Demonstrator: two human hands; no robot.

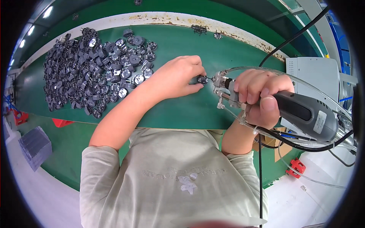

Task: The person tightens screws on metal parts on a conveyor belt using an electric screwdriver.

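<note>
My left hand (181,77) pinches a small round dark part (202,79) between thumb and fingers, just above the green tabletop (178,108). The part has a shiny face with metal spots. My right hand (261,95) is wrapped round a grey and black handheld power tool (310,116). The metal head (220,81) of the tool, fitted with clear tubes, points left at the part. Its tip is right beside the part; whether they touch I cannot tell.
A large heap of similar round dark parts (81,76) covers the table's left side. A loose part (218,35) lies near the worn white back edge (163,18). A light grey box (313,76) stands at the right. A black cable (296,35) and clear tubes run about the tool.
</note>
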